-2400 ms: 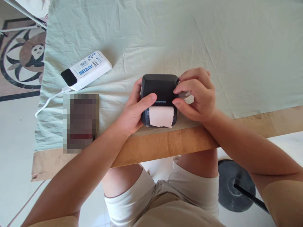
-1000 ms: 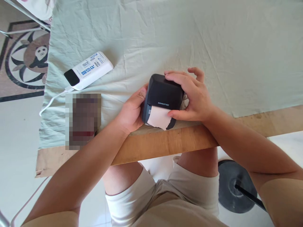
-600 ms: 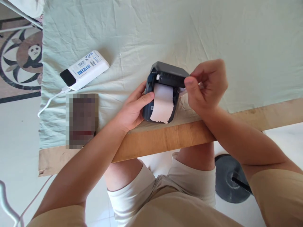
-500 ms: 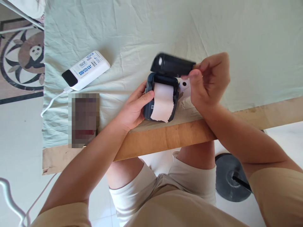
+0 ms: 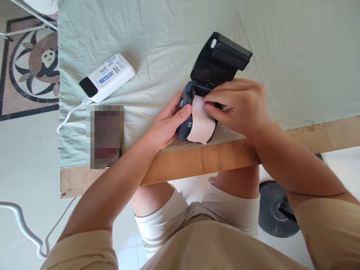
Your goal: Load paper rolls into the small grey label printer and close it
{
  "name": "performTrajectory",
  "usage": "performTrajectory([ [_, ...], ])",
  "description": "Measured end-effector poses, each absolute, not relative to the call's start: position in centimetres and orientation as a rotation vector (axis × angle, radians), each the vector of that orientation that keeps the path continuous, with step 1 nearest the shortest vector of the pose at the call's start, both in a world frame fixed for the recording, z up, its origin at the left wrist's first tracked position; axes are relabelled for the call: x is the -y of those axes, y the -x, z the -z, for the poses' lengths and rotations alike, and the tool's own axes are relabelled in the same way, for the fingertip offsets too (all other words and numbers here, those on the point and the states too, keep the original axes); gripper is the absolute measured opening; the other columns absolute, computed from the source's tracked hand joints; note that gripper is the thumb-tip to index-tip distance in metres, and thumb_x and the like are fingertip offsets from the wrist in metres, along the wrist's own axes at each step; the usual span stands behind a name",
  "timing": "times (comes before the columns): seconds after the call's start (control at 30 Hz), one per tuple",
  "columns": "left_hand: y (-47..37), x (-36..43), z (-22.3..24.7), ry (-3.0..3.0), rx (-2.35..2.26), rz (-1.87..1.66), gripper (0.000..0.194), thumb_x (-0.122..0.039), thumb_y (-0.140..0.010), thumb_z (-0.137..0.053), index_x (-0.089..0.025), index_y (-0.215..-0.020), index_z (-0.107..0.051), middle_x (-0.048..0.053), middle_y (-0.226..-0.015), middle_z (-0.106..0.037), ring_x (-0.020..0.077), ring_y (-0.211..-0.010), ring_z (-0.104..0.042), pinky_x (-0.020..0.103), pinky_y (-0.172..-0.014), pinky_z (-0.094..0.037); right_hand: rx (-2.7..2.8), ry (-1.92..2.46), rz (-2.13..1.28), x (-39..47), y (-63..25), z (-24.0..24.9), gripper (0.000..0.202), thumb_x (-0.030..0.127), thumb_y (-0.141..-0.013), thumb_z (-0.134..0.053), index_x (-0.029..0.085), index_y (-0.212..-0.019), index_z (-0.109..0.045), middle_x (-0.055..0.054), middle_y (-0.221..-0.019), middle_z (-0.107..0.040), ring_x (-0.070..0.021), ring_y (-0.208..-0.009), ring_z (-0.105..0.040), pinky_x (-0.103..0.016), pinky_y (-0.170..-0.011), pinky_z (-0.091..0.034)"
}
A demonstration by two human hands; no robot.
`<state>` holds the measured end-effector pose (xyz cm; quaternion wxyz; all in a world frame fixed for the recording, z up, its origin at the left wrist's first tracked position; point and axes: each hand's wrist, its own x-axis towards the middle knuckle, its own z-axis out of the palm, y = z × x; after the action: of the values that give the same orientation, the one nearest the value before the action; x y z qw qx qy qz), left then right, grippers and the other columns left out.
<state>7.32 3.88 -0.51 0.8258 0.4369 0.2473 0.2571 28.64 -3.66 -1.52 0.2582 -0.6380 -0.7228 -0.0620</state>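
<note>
The lid (image 5: 207, 64), now swung up, exposes the paper (image 5: 200, 122); near the desk's (image 5: 197, 160) front edge, the left hand (image 5: 168, 125) clamps the printer (image 5: 184, 129), the right hand's (image 5: 244, 105) fingertips meet paper, pinch unclear.

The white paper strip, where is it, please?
In the head view, just right of centre, the strip lies across the open black plastic printer, by the right hand.

Plain tan top (image 5: 208, 245) with loose, lightly creased short sleeves (image 5: 84, 245), and paler, off-white wide-legged shorts (image 5: 233, 212)
</note>
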Motion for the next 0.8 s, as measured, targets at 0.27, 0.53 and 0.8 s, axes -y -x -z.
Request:
performTrajectory([
  [0.27,-7.1,-4.2,1.9,-0.986,-0.469,-0.545,0.053,-0.052,-0.092,-0.094,-0.026,-0.135,-0.077,0.003,-0.121,-0.085,0.0310,-0.134,-0.075,0.028,-0.090,-0.063,1.974,1.802,0.063,4.0,-28.7,1.0,0.026,0.044,-0.092,-0.074,0.028,-0.113,-0.077,-0.001,-0.081,-0.077,-0.0250,-0.080,-0.068,-0.037,-0.067,-0.041],
  [0.53,-7.2,-4.0,1.4,-0.945,-0.564,-0.544,0.055,-0.053,-0.090,-0.096,-0.026,-0.133,-0.075,0.007,-0.134,-0.084,0.0330,-0.136,-0.075,0.031,-0.089,-0.066,1.890,1.725,-0.016,3.8,-28.9,0.8,0.034,0.037,-0.086,-0.079,0.030,-0.119,-0.072,-0.002,-0.106,-0.086,-0.0248,-0.090,-0.077,-0.040,-0.070,-0.058],
  [0.8,-7.6,-4.1,1.7,-0.860,-0.593,-0.640,0.030,-0.040,-0.097,-0.090,-0.022,-0.117,-0.078,0.005,-0.114,-0.086,0.0330,-0.148,-0.071,0.035,-0.110,-0.067,1.319,1.382,-0.427,3.0,-28.5,0.0,0.038,0.063,-0.085,-0.081,0.030,-0.100,-0.071,0.000,-0.090,-0.075,-0.0145,-0.063,-0.054,-0.036,-0.058,-0.049],
])
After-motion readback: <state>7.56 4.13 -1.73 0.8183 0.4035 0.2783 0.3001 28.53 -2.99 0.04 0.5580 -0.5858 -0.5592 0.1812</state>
